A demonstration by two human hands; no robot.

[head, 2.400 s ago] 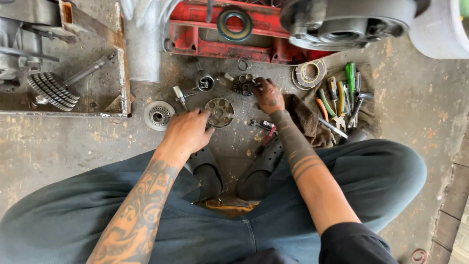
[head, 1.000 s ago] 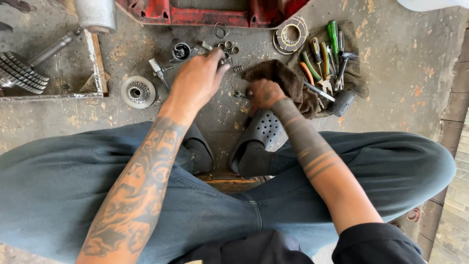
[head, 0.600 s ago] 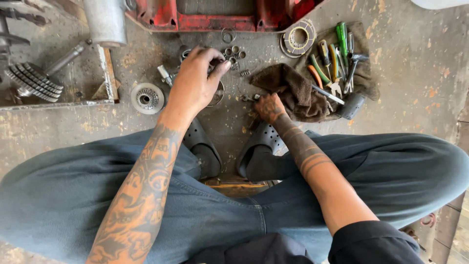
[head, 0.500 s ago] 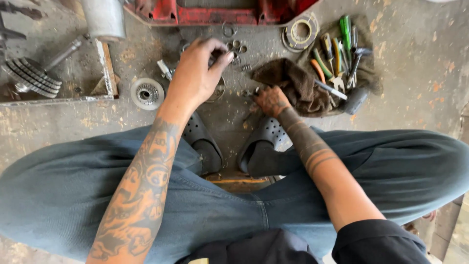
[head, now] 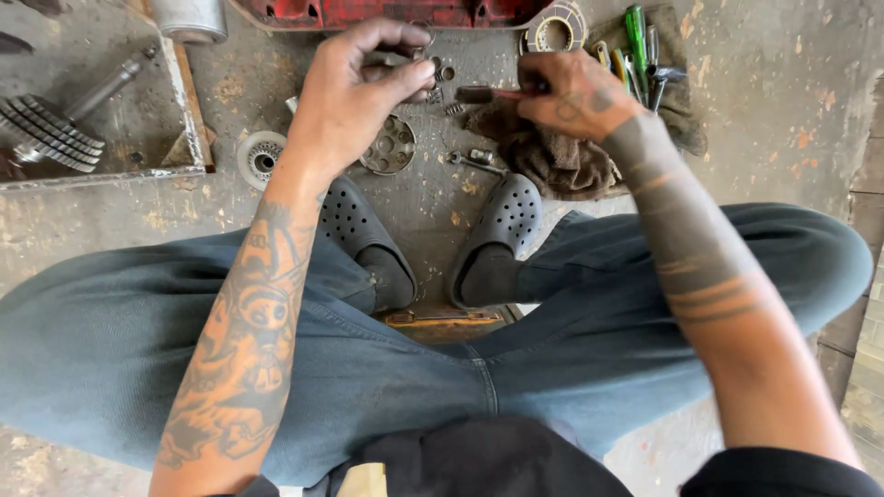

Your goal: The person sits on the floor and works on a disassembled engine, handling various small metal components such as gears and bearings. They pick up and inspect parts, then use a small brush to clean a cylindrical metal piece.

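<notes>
Your left hand (head: pixel 354 97) has its grip closed, thumb and fingertips pinched on a small dark metal part (head: pixel 416 66) that is too hidden to make out well; your right hand (head: pixel 575 92) is clenched around a tool with a reddish handle (head: pixel 488 93), its dark end pointing toward your left fingers. Both hands meet above the concrete floor (head: pixel 792 120), just short of the red machine casing (head: pixel 387 11) along the floor's far edge. Directly under your left hand lies a round perforated metal disc (head: pixel 388 145), with a ribbed white pulley wheel (head: pixel 261 158) to its left and a few small nuts and rings (head: pixel 444 75) scattered near your fingertips. Under your right hand a brown rag (head: pixel 552 156) is bunched up, and a small wrench (head: pixel 474 161) lies just beside its left edge. Beyond the rag sit a coiled ring-shaped part (head: pixel 555 28) and a cluster of screwdrivers with green and dark handles (head: pixel 640 51). At the far left a toothed gear on a shaft (head: pixel 55 129) rests in a shallow metal tray (head: pixel 189 110). Nearest you, your grey perforated clogs (head: pixel 506 221) stand on the floor between your knees.
</notes>
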